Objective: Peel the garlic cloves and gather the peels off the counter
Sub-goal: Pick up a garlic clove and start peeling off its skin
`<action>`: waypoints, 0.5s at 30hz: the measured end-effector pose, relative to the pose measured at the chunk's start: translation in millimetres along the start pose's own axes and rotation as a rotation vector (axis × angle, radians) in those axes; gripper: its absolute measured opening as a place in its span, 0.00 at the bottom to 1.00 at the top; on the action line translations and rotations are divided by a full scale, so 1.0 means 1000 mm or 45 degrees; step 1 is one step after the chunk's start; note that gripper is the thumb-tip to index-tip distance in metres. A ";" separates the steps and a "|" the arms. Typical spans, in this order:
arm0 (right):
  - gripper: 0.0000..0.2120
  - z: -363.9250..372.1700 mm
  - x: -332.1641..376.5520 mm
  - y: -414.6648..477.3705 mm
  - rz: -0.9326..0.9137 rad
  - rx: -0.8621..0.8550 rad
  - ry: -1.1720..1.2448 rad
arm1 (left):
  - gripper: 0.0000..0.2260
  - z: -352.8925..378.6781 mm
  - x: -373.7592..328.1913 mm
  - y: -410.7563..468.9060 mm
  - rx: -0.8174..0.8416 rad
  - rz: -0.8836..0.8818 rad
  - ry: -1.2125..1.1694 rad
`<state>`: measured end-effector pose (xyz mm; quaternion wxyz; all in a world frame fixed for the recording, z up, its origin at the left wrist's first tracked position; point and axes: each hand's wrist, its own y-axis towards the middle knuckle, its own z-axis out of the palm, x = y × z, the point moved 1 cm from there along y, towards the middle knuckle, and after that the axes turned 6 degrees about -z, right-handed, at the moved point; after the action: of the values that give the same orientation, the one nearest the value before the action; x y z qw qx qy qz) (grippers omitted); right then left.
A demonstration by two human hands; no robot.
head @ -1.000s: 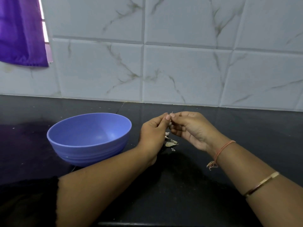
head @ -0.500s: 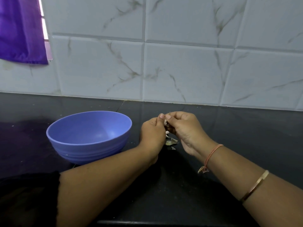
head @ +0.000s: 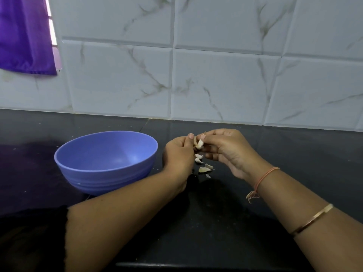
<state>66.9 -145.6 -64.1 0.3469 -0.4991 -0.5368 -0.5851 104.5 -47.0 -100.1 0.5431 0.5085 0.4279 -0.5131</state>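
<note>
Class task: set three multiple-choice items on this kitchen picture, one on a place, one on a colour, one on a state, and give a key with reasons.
1. Where on the counter does the bowl stand?
A. left of the left hand
B. right of the right hand
C. between the two arms

2. What colour is the bowl?
A. green
B. blue-violet
C. white

3. What state is the garlic clove in?
A. lying in the bowl
B. pinched between both hands
C. lying untouched on the counter

Key:
1 A, the bowl sits beyond the left hand's outer side.
2 B, its wall and inside are blue-violet.
3 B, fingertips of both hands grip the clove above the loose peels.
</note>
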 end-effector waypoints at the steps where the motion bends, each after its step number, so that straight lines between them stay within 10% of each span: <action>1: 0.06 0.000 0.000 -0.001 0.017 0.001 0.006 | 0.16 -0.001 0.000 0.000 -0.004 0.009 0.017; 15: 0.07 -0.008 0.000 0.001 0.107 -0.097 0.151 | 0.08 -0.002 -0.001 -0.007 0.036 0.084 0.139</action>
<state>66.2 -153.3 -63.5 0.3832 -0.4987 -0.4713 -0.6184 97.1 -44.3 -99.8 0.5283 0.5573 0.4326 -0.4723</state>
